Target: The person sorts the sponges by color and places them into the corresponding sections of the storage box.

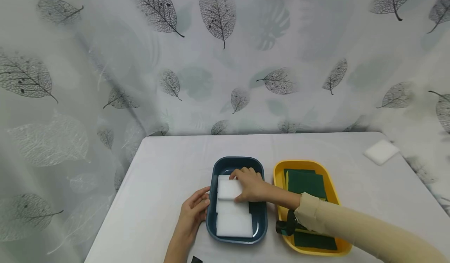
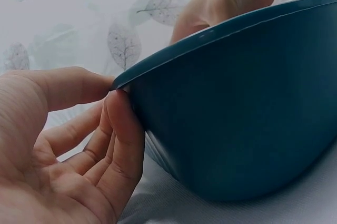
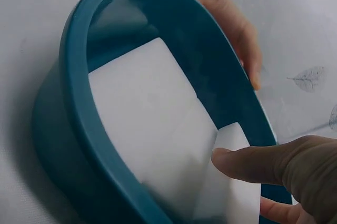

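Note:
A dark blue basin (image 1: 259,231) stands on the white table with several white sponge blocks (image 1: 234,226) lying inside it. At its left side, my left hand (image 1: 191,214) pinches the rim; in the left wrist view the thumb lies over the rim (image 2: 210,34) and the fingers sit beneath it. Reaching in from the right, my right hand (image 1: 251,185) grips one white sponge block (image 1: 227,191) over the others, its thumb (image 3: 247,162) on the near side. In the right wrist view, part of that sponge (image 3: 231,192) shows tilted; some of its far side is hidden by my fingers.
To the right stands a yellow basin (image 1: 278,173) holding dark green pieces (image 1: 306,183) with yellow edges, under my right forearm. One flat white piece (image 1: 381,152) lies near the table's right edge. A leaf-patterned curtain (image 1: 218,79) hangs behind the table (image 1: 168,169).

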Available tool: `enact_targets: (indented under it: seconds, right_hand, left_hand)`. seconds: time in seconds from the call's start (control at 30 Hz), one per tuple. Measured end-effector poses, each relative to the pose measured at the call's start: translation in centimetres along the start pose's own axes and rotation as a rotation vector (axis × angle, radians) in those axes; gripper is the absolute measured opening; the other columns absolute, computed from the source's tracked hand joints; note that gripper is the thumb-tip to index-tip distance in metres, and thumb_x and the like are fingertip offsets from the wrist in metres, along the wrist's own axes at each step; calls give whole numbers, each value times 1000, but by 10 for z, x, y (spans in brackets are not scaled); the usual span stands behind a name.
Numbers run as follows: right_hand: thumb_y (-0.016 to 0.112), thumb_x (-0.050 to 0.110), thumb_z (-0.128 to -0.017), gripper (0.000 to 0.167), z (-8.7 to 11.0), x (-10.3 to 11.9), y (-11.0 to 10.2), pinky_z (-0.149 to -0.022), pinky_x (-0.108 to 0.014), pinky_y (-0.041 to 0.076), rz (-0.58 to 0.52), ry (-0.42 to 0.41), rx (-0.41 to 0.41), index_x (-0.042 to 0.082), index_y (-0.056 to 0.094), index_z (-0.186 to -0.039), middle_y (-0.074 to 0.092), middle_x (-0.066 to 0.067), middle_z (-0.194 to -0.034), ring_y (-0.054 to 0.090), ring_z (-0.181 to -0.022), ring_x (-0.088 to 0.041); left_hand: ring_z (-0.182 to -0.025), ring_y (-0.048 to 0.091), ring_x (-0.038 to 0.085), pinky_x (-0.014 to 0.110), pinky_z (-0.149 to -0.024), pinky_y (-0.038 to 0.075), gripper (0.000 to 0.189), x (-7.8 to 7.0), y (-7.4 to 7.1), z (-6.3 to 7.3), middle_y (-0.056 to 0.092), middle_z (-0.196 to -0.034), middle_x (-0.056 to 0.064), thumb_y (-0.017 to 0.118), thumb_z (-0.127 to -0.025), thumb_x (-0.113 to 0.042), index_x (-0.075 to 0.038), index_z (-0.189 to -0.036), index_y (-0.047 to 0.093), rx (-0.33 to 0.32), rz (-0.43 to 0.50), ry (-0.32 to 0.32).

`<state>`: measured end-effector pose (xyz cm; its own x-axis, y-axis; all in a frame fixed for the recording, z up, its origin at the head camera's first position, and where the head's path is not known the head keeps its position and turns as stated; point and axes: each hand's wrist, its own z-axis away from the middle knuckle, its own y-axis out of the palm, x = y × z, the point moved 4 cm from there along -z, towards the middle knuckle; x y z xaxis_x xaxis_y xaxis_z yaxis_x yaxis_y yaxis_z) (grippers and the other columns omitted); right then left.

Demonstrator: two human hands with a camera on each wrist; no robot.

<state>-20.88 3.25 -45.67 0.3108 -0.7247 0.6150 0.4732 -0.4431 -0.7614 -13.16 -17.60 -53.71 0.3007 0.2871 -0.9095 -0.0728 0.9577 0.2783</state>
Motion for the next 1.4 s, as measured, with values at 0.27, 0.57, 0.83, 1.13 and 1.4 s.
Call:
enact_targets:
  seconds: [0.27, 0.57, 0.83, 1.13, 1.4]
  right_hand:
    - [97, 20, -71, 65, 2, 4, 0, -90, -48, 38, 39, 3, -1, 11, 63, -126, 61, -13, -120, 46, -107, -29]
    - [96, 23, -73, 68, 9, 1, -3, -92, -51, 41, 61, -41, -6, 10, 63, -130, 62, -13, -124, 48, -110, -28]
    - [91, 23, -79, 64, 17, -9, -28, -102, -60, 43, 68, -67, -42, 10, 62, -135, 62, -14, -128, 51, -117, -32]
    - [82, 19, -89, 63, 33, -41, -81, -102, -60, 50, 10, -62, -120, 0, 53, -142, 57, -26, -137, 54, -124, -45]
    - [73, 21, -97, 69, 48, -98, -137, -106, -66, 48, -81, 106, -168, -8, 40, -150, 46, -37, -147, 48, -131, -54]
  left_hand:
    - [-77, 58, 11, 22, -61, 52, 51, -5, 2, 0, 65, -109, 7, 74, -94, -15, -6, -142, 60, -4, -11, 25]
    - [-77, 58, 11, 22, -62, 52, 52, 2, 0, 5, 65, -107, 5, 72, -94, -12, -2, -144, 57, -3, 2, 13]
    - [-78, 59, 11, 23, -64, 53, 53, 0, 3, 2, 66, -107, 5, 72, -94, -13, -3, -144, 57, -2, -9, 21]
    - [-76, 57, 9, 22, -63, 52, 55, 6, -1, 6, 67, -104, 1, 72, -94, -14, -1, -145, 56, -9, 1, -7]
    - [-79, 59, 10, 22, -66, 53, 55, 3, 0, 5, 68, -106, 2, 73, -94, -14, -1, -145, 56, -4, -1, 5]
